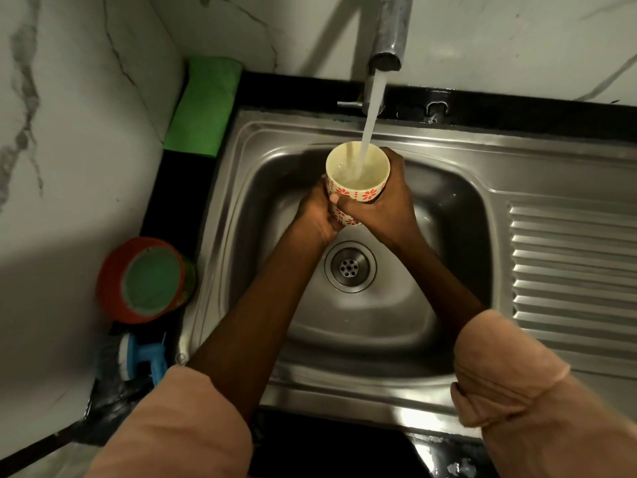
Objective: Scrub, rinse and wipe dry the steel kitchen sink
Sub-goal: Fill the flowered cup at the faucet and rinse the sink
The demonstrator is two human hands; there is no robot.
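A cream cup (358, 170) with a red flower pattern is held upright over the steel sink (448, 215). My left hand (315, 215) grips its lower left side and my right hand (387, 205) wraps round its right side. Water streams from the steel tap (387, 46) straight into the cup, which is partly filled. The round drain (350, 266) lies in the basin below my wrists.
A folded green cloth (203, 105) lies at the sink's back left corner. An orange tub of green paste (146, 279) and a blue-handled scrub brush (138, 357) sit on the black counter at left. The ribbed drainboard (568, 267) extends right. Marble walls stand behind and left.
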